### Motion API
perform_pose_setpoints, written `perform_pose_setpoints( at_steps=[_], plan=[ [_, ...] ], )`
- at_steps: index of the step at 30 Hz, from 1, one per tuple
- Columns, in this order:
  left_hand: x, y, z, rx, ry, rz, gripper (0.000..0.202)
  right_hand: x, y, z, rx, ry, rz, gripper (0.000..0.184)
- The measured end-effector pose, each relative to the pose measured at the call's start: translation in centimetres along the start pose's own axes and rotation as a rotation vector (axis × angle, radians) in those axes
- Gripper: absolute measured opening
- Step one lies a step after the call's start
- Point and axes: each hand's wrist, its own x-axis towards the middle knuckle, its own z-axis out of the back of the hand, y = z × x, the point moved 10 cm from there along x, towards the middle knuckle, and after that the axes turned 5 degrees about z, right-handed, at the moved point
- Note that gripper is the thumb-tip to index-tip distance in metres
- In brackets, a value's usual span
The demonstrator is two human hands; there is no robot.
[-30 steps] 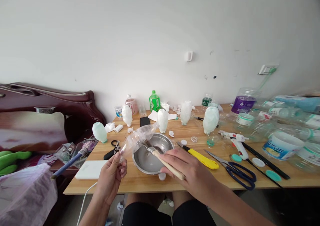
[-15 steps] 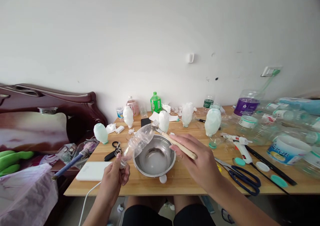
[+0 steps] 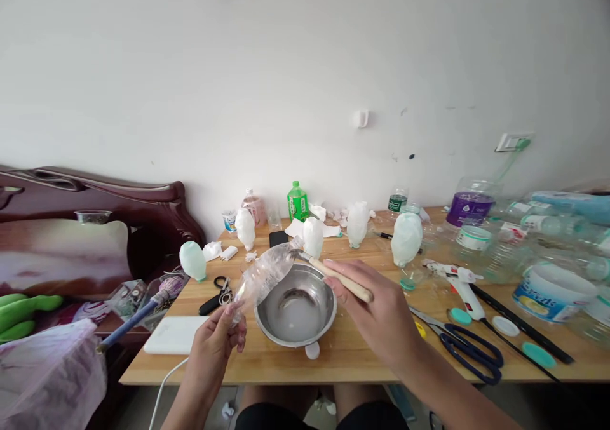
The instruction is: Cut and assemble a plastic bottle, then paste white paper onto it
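My left hand (image 3: pixel 215 341) pinches the neck of a clear plastic bottle (image 3: pixel 265 273), which is tilted up and away over the table. My right hand (image 3: pixel 376 312) grips the wooden handle of a paintbrush (image 3: pixel 333 274); its bristles touch the far end of the bottle. Just below both sits a round steel bowl (image 3: pixel 296 305) with a little liquid in it. A small white cap (image 3: pixel 312 350) lies at the bowl's near rim.
On the wooden table (image 3: pixel 343 354) stand several white-coated bottles (image 3: pixel 406 237) and a green bottle (image 3: pixel 297 202). Blue scissors (image 3: pixel 469 346), a glue gun (image 3: pixel 460 284), black scissors (image 3: pixel 215 292), loose caps and a heap of clear bottles (image 3: pixel 538 239) lie right. A dark wooden bed (image 3: pixel 95 214) is left.
My right hand lifted the brush out of the bowl and brought its bristles up against the far end of the bottle. The left hand kept hold of the bottle.
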Motion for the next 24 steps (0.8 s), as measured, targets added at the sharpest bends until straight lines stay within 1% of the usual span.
perform_pose_setpoints(
  at_steps=[3,5,9,12,15,18,21,24],
  plan=[
    [0.2,0.1,0.2,-0.018,0.007,-0.030,0.047,0.5,0.2,0.2,-0.012,-0.015,0.005,0.022],
    [0.4,0.2,0.5,-0.048,-0.019,-0.036,0.049,0.3,0.9,0.0,-0.002,-0.021,0.030,0.023],
    [0.3,0.3,1.4,-0.144,-0.103,-0.040,0.061,-1.2,2.6,-1.3,0.019,0.028,0.093,0.025],
    [0.0,0.0,1.3,-0.182,-0.105,-0.057,0.064,-2.3,3.1,-2.5,0.058,0.075,0.075,0.025],
    [-0.4,-0.6,1.4,-0.215,-0.129,-0.102,0.056,-3.0,3.2,-3.8,0.123,0.123,0.048,0.024],
    [-0.7,-1.1,1.8,-0.237,-0.171,-0.171,0.046,-3.3,3.0,-4.4,0.168,0.145,0.014,0.024],
    [-0.8,-1.2,1.9,-0.205,-0.177,-0.200,0.044,-3.4,2.9,-4.4,0.198,0.152,-0.002,0.025],
    [-0.9,-1.0,2.1,-0.120,-0.206,-0.187,0.047,-3.6,2.8,-4.4,0.230,0.162,-0.018,0.025]
  ],
)
